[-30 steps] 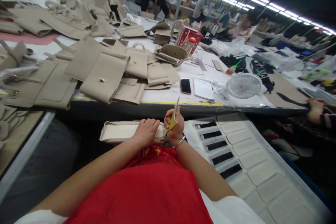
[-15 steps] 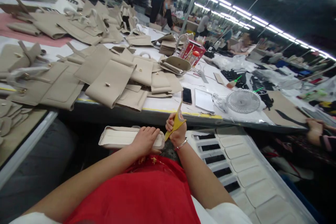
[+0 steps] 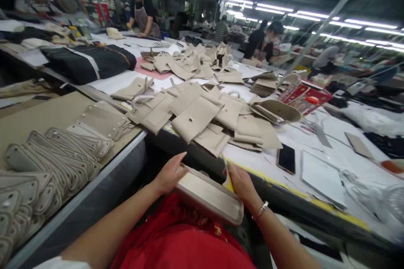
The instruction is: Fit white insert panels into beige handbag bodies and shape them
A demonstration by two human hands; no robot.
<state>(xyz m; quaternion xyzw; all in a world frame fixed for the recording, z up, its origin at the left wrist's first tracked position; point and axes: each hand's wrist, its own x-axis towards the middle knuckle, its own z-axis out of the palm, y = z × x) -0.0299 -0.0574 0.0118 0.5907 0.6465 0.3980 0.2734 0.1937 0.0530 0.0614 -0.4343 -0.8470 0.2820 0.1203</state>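
Note:
A beige, shallow, box-shaped bag piece (image 3: 210, 195) lies slanted across my lap, just above the red apron (image 3: 176, 235). My left hand (image 3: 170, 175) grips its left end, thumb stretched upward. At its upper right edge, my right hand (image 3: 241, 183) is closed around a thin yellow piece (image 3: 228, 183), mostly hidden by the fingers. Whether the right fingers also touch the bag piece I cannot tell. Beyond both hands, flat beige bags (image 3: 195, 117) with small metal clasps lie heaped on the white-covered table (image 3: 265, 168).
Stacked beige leather parts (image 3: 59, 155) lie on a side table at left. A phone (image 3: 285, 158), a white pad (image 3: 322, 178), a red box (image 3: 307, 94) and a blurred fan (image 3: 394, 201) are on the table at right. People (image 3: 143, 12) stand farther back.
My view has swung left. My left hand has moved from the top of the bag piece to its left end, and the piece has tilted. The yellow piece stays in my right hand.

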